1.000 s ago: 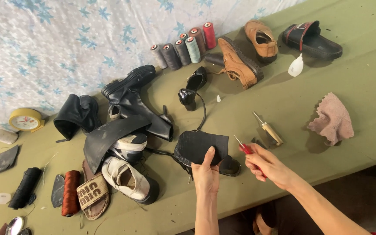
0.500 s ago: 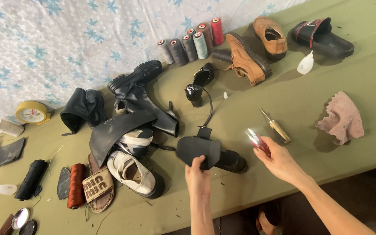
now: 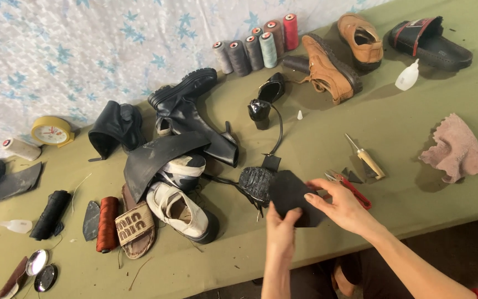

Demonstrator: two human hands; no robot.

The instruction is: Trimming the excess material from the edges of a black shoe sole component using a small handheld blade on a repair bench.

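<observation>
A flat black sole piece (image 3: 290,195) is held just above the green table's front edge (image 3: 416,216). My left hand (image 3: 280,230) grips its lower edge from below. My right hand (image 3: 343,207) pinches its right edge, fingertips lying on top. Small red snips (image 3: 355,191) lie on the table just behind my right hand, no longer held. A black heeled shoe with a textured toe (image 3: 254,182) lies touching the piece's left side, its strap running back toward its heel (image 3: 261,108).
A wooden-handled awl (image 3: 367,159) and pink cloth (image 3: 455,147) lie to the right. A white sneaker (image 3: 181,207), tan sandal (image 3: 135,227) and black boot (image 3: 189,111) are piled left. Thread spools (image 3: 255,47), brown shoes (image 3: 327,69) and a white bottle (image 3: 406,76) stand behind.
My right hand has put the red snips down on the table and moved left onto the black piece. My left hand has lifted the piece nearer to me.
</observation>
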